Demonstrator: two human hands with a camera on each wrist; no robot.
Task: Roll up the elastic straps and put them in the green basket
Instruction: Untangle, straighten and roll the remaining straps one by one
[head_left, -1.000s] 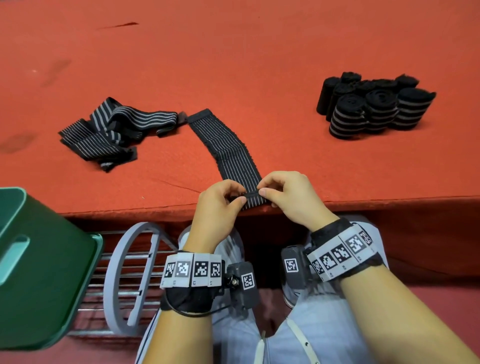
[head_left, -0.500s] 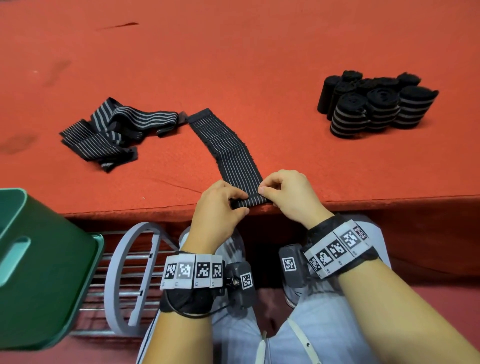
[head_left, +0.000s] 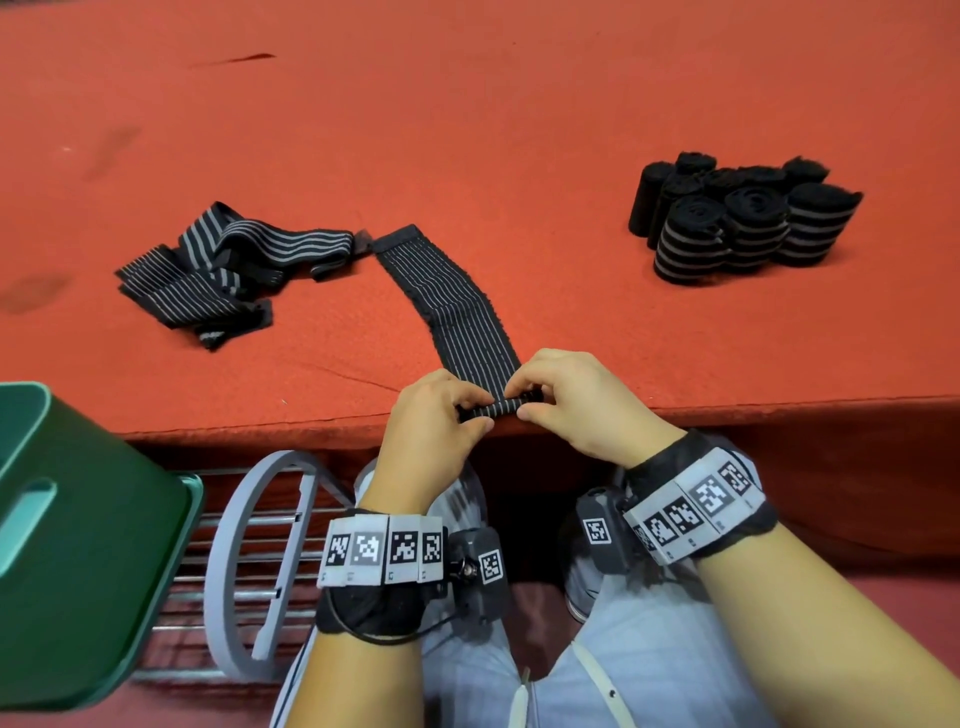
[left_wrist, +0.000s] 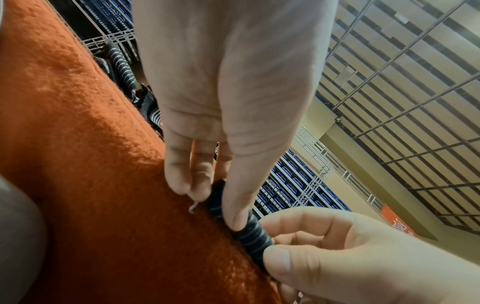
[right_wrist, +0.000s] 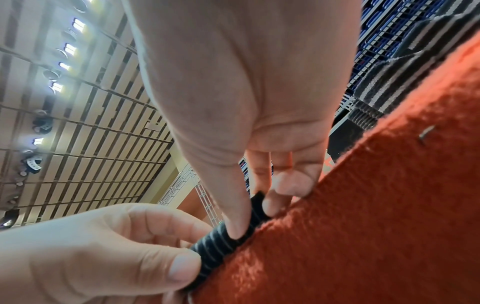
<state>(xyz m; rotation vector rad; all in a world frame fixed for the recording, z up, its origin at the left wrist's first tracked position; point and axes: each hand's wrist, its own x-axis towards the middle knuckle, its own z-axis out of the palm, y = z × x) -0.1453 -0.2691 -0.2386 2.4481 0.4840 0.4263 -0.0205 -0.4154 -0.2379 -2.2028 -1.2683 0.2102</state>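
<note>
Two hands (head_left: 436, 415) (head_left: 576, 400), pinching strap (head_left: 467, 322) roll

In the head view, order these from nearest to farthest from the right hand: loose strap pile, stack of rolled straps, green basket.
From the right hand:
1. Stack of rolled straps, up to its right.
2. Loose strap pile, far-left on the cloth.
3. Green basket, off the table at the lower left.

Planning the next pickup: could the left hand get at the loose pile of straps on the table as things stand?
Probably yes: open red cloth lies between the left hand and the loose straps, but it is pinching the strap being rolled and must let go first.
</note>
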